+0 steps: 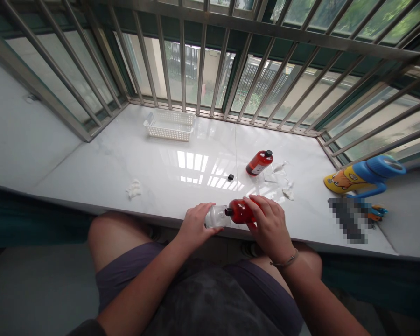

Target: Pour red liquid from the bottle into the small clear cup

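Note:
My left hand (pixel 196 225) is closed around a clear, see-through jar (pixel 217 217), held at the sill's front edge. My right hand (pixel 268 224) grips a red bottle (pixel 241 211) tipped on its side, its dark neck pointing left at the jar's mouth. Whether liquid is flowing between them I cannot tell. Beyond the hands, a small black cap (pixel 230 177) lies on the white surface. A second red bottle (pixel 259 163) with a black cap and a pale label stands behind it to the right.
On the white sill (pixel 154 172) are a white perforated basket (pixel 170 133) at the back left and crumpled tissues (pixel 133 189). Clear plastic pieces (pixel 275 172) lie near the standing bottle. A blue-and-yellow water bottle (pixel 357 176) stands at right. Metal window bars (pixel 202 65) close off the back.

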Action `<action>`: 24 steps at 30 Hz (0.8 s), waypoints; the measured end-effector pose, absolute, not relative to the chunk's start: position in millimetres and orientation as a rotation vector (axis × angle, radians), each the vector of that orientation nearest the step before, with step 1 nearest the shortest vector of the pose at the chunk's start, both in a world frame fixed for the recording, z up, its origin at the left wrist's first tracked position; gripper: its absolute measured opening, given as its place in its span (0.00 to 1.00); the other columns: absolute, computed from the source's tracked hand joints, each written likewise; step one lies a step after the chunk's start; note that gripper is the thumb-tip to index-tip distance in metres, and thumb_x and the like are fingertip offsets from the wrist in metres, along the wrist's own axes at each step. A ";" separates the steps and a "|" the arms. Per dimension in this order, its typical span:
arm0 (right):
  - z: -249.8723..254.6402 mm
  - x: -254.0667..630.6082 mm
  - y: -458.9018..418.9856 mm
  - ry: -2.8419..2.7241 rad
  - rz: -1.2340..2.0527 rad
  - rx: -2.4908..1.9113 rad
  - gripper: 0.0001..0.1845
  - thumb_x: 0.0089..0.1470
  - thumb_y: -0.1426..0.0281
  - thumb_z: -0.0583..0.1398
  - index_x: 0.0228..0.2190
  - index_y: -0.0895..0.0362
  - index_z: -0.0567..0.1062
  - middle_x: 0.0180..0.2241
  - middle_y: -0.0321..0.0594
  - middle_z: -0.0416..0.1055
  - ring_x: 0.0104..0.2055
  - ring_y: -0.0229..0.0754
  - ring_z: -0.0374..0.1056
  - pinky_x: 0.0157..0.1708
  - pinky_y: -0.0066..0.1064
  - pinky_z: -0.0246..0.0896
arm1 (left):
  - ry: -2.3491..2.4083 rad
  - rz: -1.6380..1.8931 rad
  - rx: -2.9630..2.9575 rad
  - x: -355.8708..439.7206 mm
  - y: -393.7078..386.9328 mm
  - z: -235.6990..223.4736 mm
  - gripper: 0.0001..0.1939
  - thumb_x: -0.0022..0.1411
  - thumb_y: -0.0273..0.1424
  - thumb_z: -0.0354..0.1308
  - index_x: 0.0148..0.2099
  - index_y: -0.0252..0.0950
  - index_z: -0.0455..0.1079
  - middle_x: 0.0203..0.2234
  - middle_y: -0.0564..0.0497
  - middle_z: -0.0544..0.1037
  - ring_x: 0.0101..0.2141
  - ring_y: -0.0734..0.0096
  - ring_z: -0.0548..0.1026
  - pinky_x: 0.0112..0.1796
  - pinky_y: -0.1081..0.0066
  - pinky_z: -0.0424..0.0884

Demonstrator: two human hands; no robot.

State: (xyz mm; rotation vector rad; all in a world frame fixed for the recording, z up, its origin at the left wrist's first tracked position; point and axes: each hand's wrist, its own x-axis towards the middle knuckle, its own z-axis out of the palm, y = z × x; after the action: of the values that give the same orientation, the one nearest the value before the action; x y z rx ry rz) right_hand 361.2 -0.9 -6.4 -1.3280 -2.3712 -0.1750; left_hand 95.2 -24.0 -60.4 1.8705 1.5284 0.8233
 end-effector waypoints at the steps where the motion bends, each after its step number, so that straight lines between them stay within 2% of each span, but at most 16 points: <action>1: -11.9 360.9 -1.8 -2.340 -0.133 -1.345 0.38 0.59 0.77 0.64 0.67 0.48 0.65 0.63 0.48 0.72 0.65 0.60 0.67 0.65 0.57 0.58 | 1.530 0.813 1.871 95.1 -23.4 -60.4 0.36 0.56 0.42 0.77 0.64 0.44 0.69 0.58 0.45 0.80 0.58 0.47 0.78 0.58 0.49 0.71; 6: -35.5 364.2 -1.1 -2.100 0.118 -1.383 0.40 0.58 0.72 0.66 0.69 0.51 0.61 0.61 0.52 0.71 0.61 0.60 0.70 0.60 0.56 0.67 | 1.539 0.805 1.899 96.5 -16.3 -63.8 0.37 0.57 0.42 0.76 0.65 0.43 0.67 0.59 0.44 0.79 0.58 0.47 0.77 0.61 0.47 0.69; 12: -60.2 382.1 5.1 -1.799 0.279 -1.511 0.45 0.57 0.54 0.71 0.67 0.54 0.61 0.59 0.55 0.70 0.59 0.59 0.71 0.55 0.52 0.73 | 1.561 0.792 1.933 96.7 4.1 -67.1 0.37 0.57 0.43 0.76 0.65 0.42 0.66 0.59 0.42 0.79 0.62 0.47 0.75 0.71 0.39 0.53; 15: -71.4 391.1 8.8 -1.662 0.398 -1.567 0.48 0.52 0.48 0.73 0.65 0.55 0.63 0.57 0.55 0.72 0.55 0.58 0.74 0.54 0.52 0.73 | 1.557 0.766 1.959 93.8 14.4 -66.6 0.37 0.58 0.43 0.75 0.65 0.41 0.66 0.60 0.41 0.78 0.63 0.47 0.74 0.72 0.38 0.51; 20: -78.5 388.6 11.7 -1.448 0.586 -1.657 0.54 0.45 0.43 0.74 0.63 0.54 0.63 0.54 0.54 0.76 0.51 0.59 0.78 0.52 0.53 0.74 | 1.572 0.691 1.994 87.3 23.8 -67.3 0.39 0.63 0.43 0.71 0.70 0.38 0.62 0.68 0.35 0.71 0.70 0.45 0.66 0.72 0.38 0.50; 24: -78.3 376.3 12.2 -1.440 0.625 -1.696 0.55 0.42 0.42 0.74 0.63 0.53 0.63 0.55 0.54 0.77 0.53 0.63 0.77 0.53 0.54 0.73 | 1.604 0.714 1.993 77.8 23.2 -66.7 0.41 0.63 0.45 0.71 0.71 0.38 0.62 0.69 0.34 0.69 0.72 0.43 0.62 0.71 0.40 0.57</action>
State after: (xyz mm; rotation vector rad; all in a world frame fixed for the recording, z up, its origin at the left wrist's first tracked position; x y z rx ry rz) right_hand 376.3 12.2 -78.3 -1.6961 -1.4399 0.6252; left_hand 77.8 23.2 -66.7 1.9930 1.6036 0.7145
